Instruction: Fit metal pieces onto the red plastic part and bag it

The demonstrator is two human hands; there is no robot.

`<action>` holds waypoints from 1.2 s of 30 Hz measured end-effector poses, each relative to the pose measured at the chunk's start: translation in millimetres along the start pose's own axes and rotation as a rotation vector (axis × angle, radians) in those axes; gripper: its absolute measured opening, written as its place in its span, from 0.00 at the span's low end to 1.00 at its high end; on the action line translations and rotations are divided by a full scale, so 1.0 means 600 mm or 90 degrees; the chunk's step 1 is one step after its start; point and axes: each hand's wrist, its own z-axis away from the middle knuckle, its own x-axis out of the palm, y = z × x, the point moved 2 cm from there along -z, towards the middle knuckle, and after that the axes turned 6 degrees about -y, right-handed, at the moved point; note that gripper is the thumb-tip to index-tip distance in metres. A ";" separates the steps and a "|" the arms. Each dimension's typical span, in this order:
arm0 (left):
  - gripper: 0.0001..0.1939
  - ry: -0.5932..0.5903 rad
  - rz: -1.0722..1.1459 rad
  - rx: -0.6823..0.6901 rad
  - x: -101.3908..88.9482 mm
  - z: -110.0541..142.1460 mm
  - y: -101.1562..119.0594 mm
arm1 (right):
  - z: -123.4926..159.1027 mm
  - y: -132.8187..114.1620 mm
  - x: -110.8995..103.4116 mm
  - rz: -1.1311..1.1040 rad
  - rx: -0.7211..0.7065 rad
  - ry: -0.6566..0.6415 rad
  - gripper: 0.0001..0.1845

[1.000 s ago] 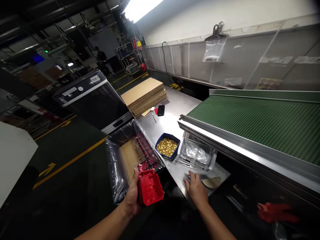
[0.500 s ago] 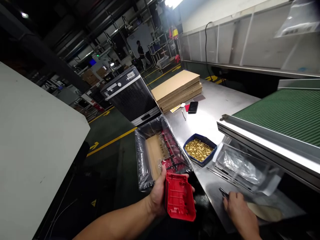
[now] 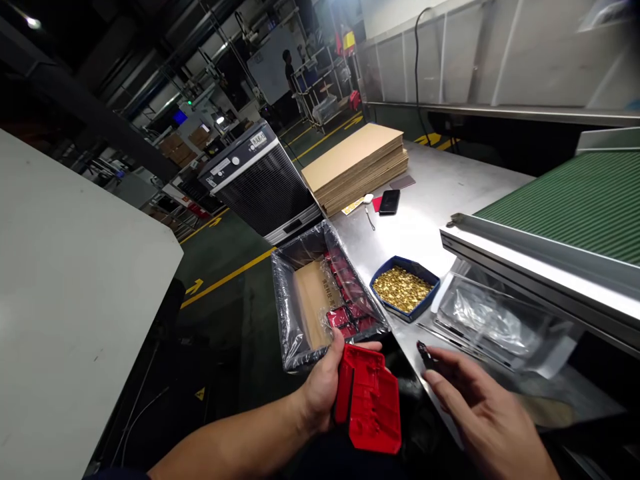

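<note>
My left hand [image 3: 323,387] is closed around the edge of a red plastic housing [image 3: 374,400], a hollow shell with ribs and posts inside, its open side facing up. Between the thumb and fingers of my right hand [image 3: 480,400] is a small black tool [image 3: 425,355], held just right of the housing and apart from it; its exact kind does not show. Just beyond the left hand stands a crate [image 3: 295,333] lined with clear plastic, holding red parts [image 3: 345,317] along its right side and a cardboard sheet [image 3: 313,297].
On the metal table [image 3: 430,180] are a blue tray [image 3: 400,313] of small brass-coloured pieces, a clear bag [image 3: 490,320], a stack of cardboard [image 3: 355,163] and a black phone-like object [image 3: 390,202]. A green conveyor [image 3: 575,200] borders the right. A person [image 3: 289,70] is far back.
My right hand has lifted the black tool from near the tabletop and brought it left, closer to the housing. The housing has turned slightly in my left hand.
</note>
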 end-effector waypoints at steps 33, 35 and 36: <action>0.51 -0.010 -0.216 0.029 0.023 0.013 -0.015 | 0.061 -0.114 0.071 -0.028 0.080 -0.233 0.30; 0.51 -0.011 -0.222 0.033 0.024 0.012 -0.015 | 0.063 -0.113 0.070 -0.021 0.082 -0.228 0.30; 0.50 -0.012 -0.226 0.035 0.025 0.013 -0.015 | 0.064 -0.112 0.070 -0.021 0.084 -0.228 0.29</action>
